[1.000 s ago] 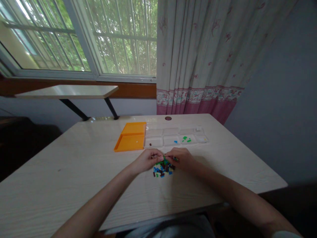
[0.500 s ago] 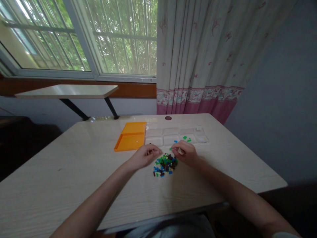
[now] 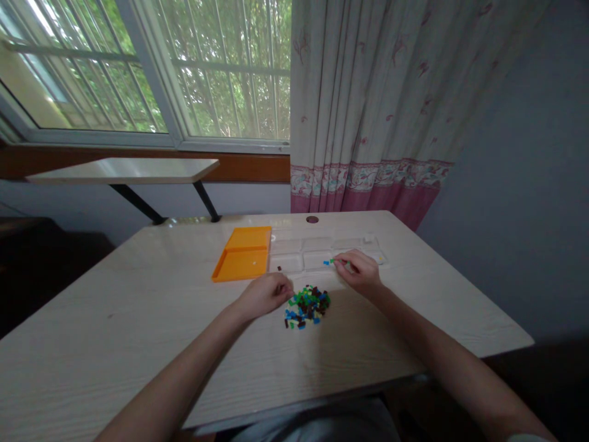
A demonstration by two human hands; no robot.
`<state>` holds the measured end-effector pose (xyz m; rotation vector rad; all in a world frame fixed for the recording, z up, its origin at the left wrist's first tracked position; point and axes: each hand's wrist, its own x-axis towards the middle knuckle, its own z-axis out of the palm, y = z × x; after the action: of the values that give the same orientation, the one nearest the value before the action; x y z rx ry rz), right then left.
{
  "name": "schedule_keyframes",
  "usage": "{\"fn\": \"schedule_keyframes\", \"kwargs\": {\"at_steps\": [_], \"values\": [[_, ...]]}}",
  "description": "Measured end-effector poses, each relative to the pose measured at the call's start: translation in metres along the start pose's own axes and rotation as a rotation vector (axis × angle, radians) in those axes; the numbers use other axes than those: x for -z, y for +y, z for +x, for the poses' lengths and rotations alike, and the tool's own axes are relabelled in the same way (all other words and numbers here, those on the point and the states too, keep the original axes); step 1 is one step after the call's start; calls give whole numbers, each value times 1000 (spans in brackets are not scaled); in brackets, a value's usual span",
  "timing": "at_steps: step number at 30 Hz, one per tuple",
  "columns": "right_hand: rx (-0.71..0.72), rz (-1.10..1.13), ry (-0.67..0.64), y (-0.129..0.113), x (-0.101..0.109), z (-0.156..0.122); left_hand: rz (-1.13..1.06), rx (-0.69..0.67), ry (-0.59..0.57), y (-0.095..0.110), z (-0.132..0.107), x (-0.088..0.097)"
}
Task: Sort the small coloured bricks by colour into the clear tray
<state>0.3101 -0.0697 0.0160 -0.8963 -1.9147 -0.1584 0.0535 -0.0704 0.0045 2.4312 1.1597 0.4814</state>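
A heap of small toy bricks (image 3: 307,305) in green, blue, dark brown and pale yellow lies on the table. At its left edge rests my left hand (image 3: 267,294), its fingers curled and pressed together; whatever they may hold is hidden. My right hand (image 3: 361,270) pinches a small green brick (image 3: 332,261) above the front row of a clear compartment tray (image 3: 294,271). A blue brick (image 3: 326,263) sits in the tray's compartment just left of those fingertips. One dark brown brick (image 3: 279,268) lies in the compartment nearer the orange box. My right hand covers part of the tray's right side.
An open orange box (image 3: 242,265) adjoins the tray's left end, with a tiny pale piece inside. A raised white shelf (image 3: 124,170) on black legs stands at the back left of the table (image 3: 151,331). Behind are a barred window and a curtain (image 3: 368,110).
My right hand has moved forward and right from the heap to the tray, carrying the green brick. My left hand has drawn slightly back and left, its fingers closer together.
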Motion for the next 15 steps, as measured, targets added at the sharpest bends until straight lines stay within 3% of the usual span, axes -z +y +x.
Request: {"fn": "schedule_keyframes", "kwargs": {"at_steps": [3,6,15], "values": [[0,-17,-26,5,3,2,2,-3,-7,-2,0,0],[-37,-92,-130,17,11,5,1,-23,-27,-3,0,1],[-300,-400,-459,76,26,4,63,-17,-20,-2,-1,5]]}}
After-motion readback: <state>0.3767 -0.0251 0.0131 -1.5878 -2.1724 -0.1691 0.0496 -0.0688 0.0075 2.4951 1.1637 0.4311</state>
